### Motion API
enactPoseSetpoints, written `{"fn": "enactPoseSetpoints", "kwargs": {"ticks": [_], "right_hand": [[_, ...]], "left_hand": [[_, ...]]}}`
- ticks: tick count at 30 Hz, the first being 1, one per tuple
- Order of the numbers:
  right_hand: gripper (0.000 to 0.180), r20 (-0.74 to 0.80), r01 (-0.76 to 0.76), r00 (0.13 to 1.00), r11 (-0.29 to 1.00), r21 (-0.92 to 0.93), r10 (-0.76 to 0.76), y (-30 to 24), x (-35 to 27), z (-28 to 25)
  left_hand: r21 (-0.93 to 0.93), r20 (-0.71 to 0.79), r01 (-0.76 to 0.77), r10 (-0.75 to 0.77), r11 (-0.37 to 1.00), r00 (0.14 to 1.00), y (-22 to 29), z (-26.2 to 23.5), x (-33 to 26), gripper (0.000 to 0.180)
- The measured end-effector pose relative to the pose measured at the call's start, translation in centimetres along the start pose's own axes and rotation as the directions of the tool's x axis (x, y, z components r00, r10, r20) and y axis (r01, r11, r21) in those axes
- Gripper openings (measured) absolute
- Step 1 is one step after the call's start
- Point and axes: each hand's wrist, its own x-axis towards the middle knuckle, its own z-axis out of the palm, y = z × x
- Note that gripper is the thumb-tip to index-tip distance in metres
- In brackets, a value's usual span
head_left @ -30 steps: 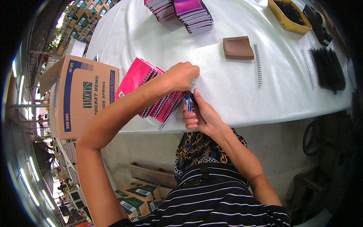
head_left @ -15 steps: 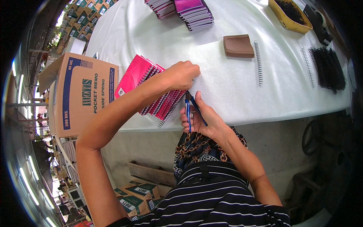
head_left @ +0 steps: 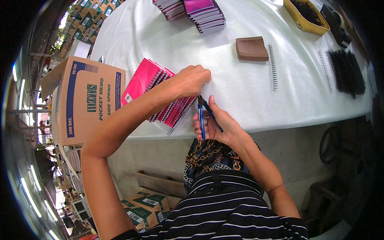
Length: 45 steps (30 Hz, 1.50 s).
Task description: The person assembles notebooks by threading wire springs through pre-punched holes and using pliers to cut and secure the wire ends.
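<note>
Pink spiral notebooks lie fanned in an overlapping row near the table's front edge, their wire coils showing along the edges. My left hand is closed at the right end of this row, gripping a spiral notebook there; its fingertips are mostly hidden under the hand. My right hand holds pliers with blue handles, palm turned up and the handles spread apart. The dark jaws point away from me and meet the notebook's edge just below my left hand. Past the lower end of the row sticks out a wire coil end.
A cardboard box stands at the left. Stacked purple notebooks are at the far side. To the right lie a brown block, a loose wire coil, a pile of black coils and a yellow tray.
My right hand and the pliers have shifted slightly to the right. My left hand and the notebooks have stayed nearly in place.
</note>
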Motion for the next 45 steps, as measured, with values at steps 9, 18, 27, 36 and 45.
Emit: {"fn": "enactPoseSetpoints", "kwargs": {"ticks": [9,18,27,36,45], "right_hand": [[0.074,0.001,-0.033,0.999,0.999,0.034,0.033,-1.2,0.2,0.7],[0.071,0.125,-0.106,0.987,0.994,0.039,0.101,-2.2,0.4,-1.3],[0.074,-0.141,-0.087,0.986,0.996,-0.010,0.085,-1.6,-0.8,1.1],[0.075,-0.208,0.033,0.974,0.970,-0.242,-0.085,-1.6,-2.8,1.0],[0.060,0.030,-0.105,0.410,-0.080,-0.991,-0.912,-6.5,-6.0,-0.5]], "left_hand": [[-0.024,-0.036,-0.003,0.002,1.000,0.999,-0.2,0.3,-0.3,0.046],[0.062,-0.066,0.009,-0.005,0.998,0.998,-0.3,1.0,0.0,0.027],[0.088,-0.068,0.021,-0.015,0.996,0.998,-0.2,1.2,0.1,0.024],[0.100,-0.183,0.127,-0.107,0.987,0.977,1.4,2.3,0.3,0.027],[-0.396,-0.160,0.140,-0.219,0.907,0.962,0.5,0.2,1.6,0.051]]}}
